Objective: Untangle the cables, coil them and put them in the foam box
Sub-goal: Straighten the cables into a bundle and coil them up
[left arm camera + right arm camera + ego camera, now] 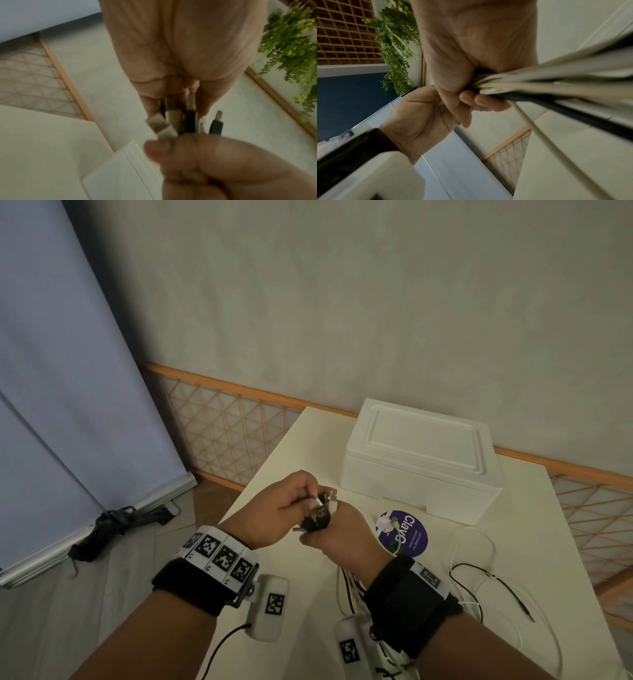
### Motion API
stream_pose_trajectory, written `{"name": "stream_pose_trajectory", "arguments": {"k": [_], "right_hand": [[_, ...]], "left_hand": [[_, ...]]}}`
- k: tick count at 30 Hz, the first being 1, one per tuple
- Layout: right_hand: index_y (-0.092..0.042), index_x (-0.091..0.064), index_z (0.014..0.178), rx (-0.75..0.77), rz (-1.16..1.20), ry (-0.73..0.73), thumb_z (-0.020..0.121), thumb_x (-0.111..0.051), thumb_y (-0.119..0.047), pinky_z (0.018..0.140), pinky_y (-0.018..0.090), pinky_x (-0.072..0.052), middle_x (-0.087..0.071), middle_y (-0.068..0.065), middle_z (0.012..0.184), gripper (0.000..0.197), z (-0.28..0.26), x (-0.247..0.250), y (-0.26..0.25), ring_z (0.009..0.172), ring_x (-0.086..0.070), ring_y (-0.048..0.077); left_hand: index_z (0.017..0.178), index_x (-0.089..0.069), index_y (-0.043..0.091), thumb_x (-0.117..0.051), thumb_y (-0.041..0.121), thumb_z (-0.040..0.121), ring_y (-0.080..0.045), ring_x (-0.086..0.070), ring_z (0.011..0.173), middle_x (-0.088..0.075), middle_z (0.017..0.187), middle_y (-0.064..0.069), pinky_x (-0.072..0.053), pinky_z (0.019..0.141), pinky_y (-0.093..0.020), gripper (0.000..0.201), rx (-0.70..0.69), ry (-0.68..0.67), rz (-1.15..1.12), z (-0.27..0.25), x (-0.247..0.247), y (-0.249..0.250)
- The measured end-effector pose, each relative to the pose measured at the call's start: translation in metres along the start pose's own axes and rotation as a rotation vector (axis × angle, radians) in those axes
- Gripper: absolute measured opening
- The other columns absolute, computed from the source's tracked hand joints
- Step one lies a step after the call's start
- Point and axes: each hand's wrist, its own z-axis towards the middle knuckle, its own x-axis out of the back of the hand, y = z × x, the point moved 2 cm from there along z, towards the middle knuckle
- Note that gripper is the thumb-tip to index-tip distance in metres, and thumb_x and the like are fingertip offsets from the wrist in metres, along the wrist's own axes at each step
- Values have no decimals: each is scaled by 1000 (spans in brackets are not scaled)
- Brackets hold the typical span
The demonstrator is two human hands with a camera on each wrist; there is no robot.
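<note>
nearest to us, our right hand [346,534] is clenched round a bundle of cables [556,86] just below their plugs, so that the connector ends [322,510] stand up together above the fist and can be told apart; the wrist view shows thin round cords, white and black, squeezed side by side in the fist. our left hand [284,508] meets it from the left, its fingertips [150,106] pinching among the plugs, apparently to single one out. in the left wrist view the plugs are small rigid blocks, some white, some black, with metal tips, though blur hides their type. below the fist the cords hang slack and spill in loose loops [479,580] over the smooth cream table [534,542] to our right, one thin black lead ending in a slim pin-like plug [525,611]. we judge that untangling is under way and no coil is made yet. just beyond the hands lies a round purple printed disc [416,529] with a white cable end [387,522] on it. farthest, the white foam box [421,457] sits on the table with its matt, moulded lid on, well apart from the cables.
</note>
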Motion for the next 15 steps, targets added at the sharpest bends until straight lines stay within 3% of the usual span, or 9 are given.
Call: {"name": "stream_pose_trajectory", "arguments": {"k": [3,5,7,10,13,15], "right_hand": [[-7,-64,87,-12,-8,-15,68,-72,-10,59,27,-45,-65,6,74,21,1,-3,-2,65,-61,18],[-6,-62,86,-1,-19,-46,67,-69,-6,60,29,-44,-65,8,77,20,0,-5,-5,68,-61,21],[-5,-59,79,31,-42,-61,68,-65,-2,59,30,-42,-61,7,72,13,-1,-5,-7,65,-57,20],[-13,-60,75,99,-66,-38,71,-61,-2,59,35,-47,-63,2,71,11,-1,-4,-6,66,-60,16],[-12,-66,88,183,-95,-22,80,-63,-9,69,36,-54,-68,5,82,9,-1,-3,-7,78,-65,15],[-12,-65,87,191,-67,-33,83,-63,-12,71,36,-52,-68,6,83,5,-3,-1,-10,79,-65,17]], "left_hand": [[84,-44,11,-38,4,87,-22,-64,98,-71,102,-9,-50,77,-25,10,-14,216,-330,2,-15,-4],[81,-42,10,-39,8,80,-25,-60,91,-67,92,-10,-50,75,-25,4,-46,344,-481,2,-25,-8],[85,-47,11,-48,22,79,-26,-62,95,-68,98,-7,-51,79,-28,13,-47,371,-562,1,-31,-10],[96,-60,9,-51,44,81,-17,-63,107,-69,112,-2,-50,88,-27,38,-95,325,-345,2,-34,-4],[99,-67,13,-45,48,85,-8,-58,116,-67,118,3,-42,98,-23,43,-101,260,-168,4,-36,-2],[115,-63,20,-47,53,84,-4,-54,118,-64,123,2,-39,98,-19,48,-81,197,-96,6,-31,-6]]}}
